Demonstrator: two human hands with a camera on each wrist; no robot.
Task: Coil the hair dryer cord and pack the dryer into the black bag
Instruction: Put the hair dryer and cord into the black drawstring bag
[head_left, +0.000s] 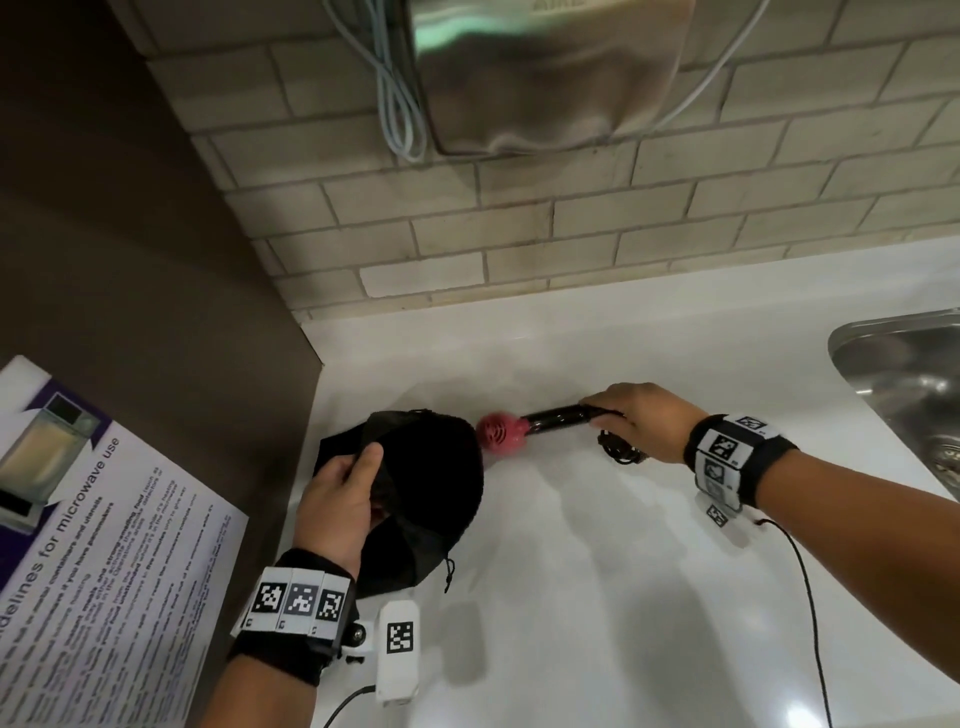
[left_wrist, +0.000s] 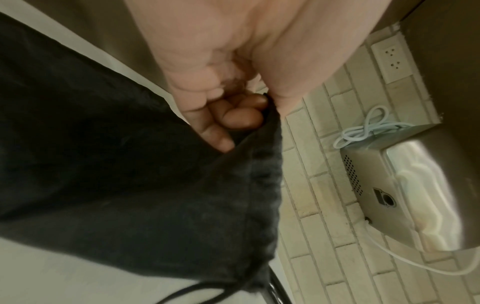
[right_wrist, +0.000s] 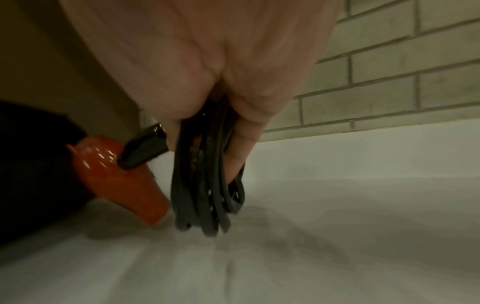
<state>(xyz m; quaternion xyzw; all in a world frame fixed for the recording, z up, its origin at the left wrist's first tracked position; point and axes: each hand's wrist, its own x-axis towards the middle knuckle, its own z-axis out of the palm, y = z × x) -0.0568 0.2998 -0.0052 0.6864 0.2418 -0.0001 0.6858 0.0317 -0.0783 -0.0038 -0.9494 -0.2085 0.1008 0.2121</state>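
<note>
The hair dryer (head_left: 501, 430) has a red head and a glossy black handle (head_left: 558, 417), and it lies just above the white counter, head pointing left. My right hand (head_left: 636, 420) grips the handle together with the coiled black cord (head_left: 621, 451); in the right wrist view the cord loops (right_wrist: 205, 185) hang from my fist beside the red head (right_wrist: 119, 181). The black drawstring bag (head_left: 431, 493) sits left of the dryer, its mouth facing the red head. My left hand (head_left: 337, 499) pinches the bag's rim (left_wrist: 265, 144) and holds it up.
A steel sink (head_left: 904, 374) is at the right edge of the white counter (head_left: 597, 597). A wall-mounted metal hand dryer (head_left: 545, 73) with pale cables hangs above on the brick-tile wall. A printed microwave notice (head_left: 104, 545) lies at the left. A wall socket (left_wrist: 392, 59) is nearby.
</note>
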